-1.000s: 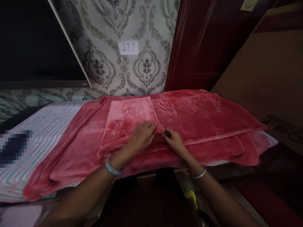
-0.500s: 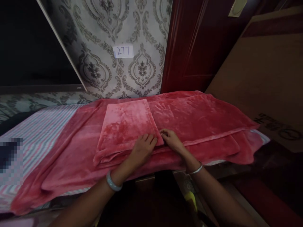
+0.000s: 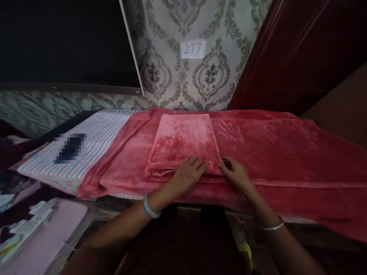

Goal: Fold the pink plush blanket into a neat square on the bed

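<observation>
A folded pinkish-red plush blanket [image 3: 183, 137] lies in a neat square, its layers showing along the front edge. My left hand [image 3: 190, 173] rests flat near its front right, fingers stretched out on the fabric. At the front right corner, my right hand [image 3: 233, 172] pinches the blanket's edge between thumb and fingers. Beneath the square, more red plush fabric [image 3: 283, 152] spreads out to both sides; whether it is the same piece I cannot tell.
A striped cloth [image 3: 103, 130] covers the surface at left, with a blurred dark item [image 3: 70, 148] on it. A television [image 3: 65, 46] stands behind. A paper marked 277 [image 3: 192, 49] is on the wall. A pink board [image 3: 54, 236] sits at lower left, and a cardboard box [image 3: 341, 95] at right.
The view has turned left, so everything sits further right and more of the left side shows. My left hand stays flat on the folded blanket, my right at its front right corner.
</observation>
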A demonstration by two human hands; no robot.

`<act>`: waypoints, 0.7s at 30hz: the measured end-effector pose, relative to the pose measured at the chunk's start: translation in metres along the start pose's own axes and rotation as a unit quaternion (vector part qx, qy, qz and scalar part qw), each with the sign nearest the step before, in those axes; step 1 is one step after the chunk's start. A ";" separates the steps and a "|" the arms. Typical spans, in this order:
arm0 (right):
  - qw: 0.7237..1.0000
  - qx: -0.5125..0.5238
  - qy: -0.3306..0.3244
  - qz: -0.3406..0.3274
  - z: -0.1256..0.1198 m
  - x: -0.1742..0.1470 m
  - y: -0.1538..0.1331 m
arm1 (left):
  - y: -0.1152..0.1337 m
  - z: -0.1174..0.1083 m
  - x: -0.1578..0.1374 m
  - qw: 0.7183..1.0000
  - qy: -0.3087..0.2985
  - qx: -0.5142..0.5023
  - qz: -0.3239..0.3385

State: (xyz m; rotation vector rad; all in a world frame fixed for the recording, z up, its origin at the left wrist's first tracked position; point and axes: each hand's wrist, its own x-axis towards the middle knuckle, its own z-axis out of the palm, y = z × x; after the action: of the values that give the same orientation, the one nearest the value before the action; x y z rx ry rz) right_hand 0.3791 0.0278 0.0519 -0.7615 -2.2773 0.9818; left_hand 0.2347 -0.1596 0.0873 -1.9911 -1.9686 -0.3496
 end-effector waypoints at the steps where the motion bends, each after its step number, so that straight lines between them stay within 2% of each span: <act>1: 1.000 0.000 -0.003 0.004 0.000 0.000 0.000 | -0.007 -0.003 -0.008 1.000 0.001 0.004 -0.015; 7: 0.999 0.007 -0.024 0.033 -0.003 0.000 0.000 | -0.053 -0.023 -0.060 0.994 0.000 0.017 -0.107; 12: 0.999 0.005 -0.021 0.030 -0.003 0.000 0.000 | -0.078 -0.031 -0.093 0.986 0.013 0.025 -0.165; 14: 0.999 0.004 -0.021 0.025 -0.003 0.000 0.001 | -0.085 -0.030 -0.104 0.986 0.026 0.034 -0.162; 21: 1.000 0.014 0.000 0.004 0.001 -0.003 0.002 | -0.100 -0.030 -0.122 0.995 0.051 0.016 -0.082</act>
State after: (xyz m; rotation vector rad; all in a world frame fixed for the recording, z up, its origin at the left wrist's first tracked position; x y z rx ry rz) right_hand 0.3809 0.0266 0.0493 -0.7607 -2.2570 1.0147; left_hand 0.1334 -0.2836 0.0728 -1.7603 -2.0655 -0.4466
